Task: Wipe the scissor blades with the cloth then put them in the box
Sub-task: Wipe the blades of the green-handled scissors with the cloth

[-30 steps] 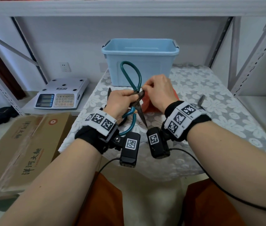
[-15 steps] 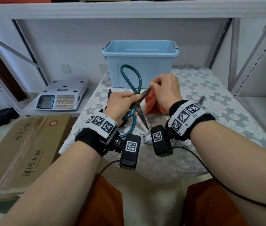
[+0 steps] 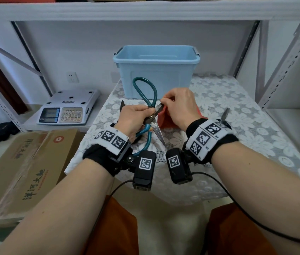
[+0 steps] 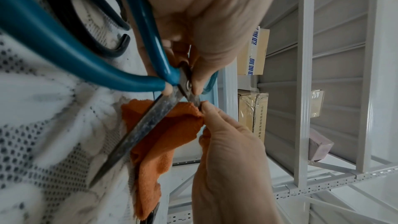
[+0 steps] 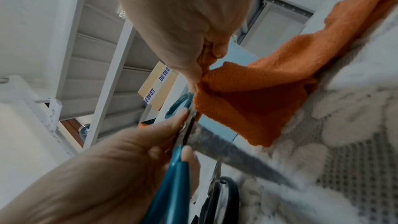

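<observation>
My left hand (image 3: pixel 136 116) grips teal-handled scissors (image 3: pixel 146 100) at the pivot, blades spread wide above the lace-covered table. One dull blade (image 3: pixel 159 134) points down toward me. My right hand (image 3: pixel 177 107) pinches the orange cloth (image 3: pixel 164 118) round the upper blade near its tip. In the left wrist view the cloth (image 4: pixel 170 130) hangs behind the long blade (image 4: pixel 142 125). In the right wrist view the cloth (image 5: pixel 247 101) drapes from my fingers onto the table. The light blue box (image 3: pixel 156 70) stands open at the back of the table.
Black-handled scissors (image 3: pixel 122 107) lie on the table under my left hand, and another pair (image 3: pixel 224 116) sits to the right. A weighing scale (image 3: pixel 68 107) rests on a low shelf at left, a cardboard box (image 3: pixel 22 166) in front of it. Shelf uprights (image 3: pixel 289 57) flank the right side.
My right hand has slid the cloth outward along the upper blade, away from the pivot toward its tip. The left hand has kept its grip, shifting slightly.
</observation>
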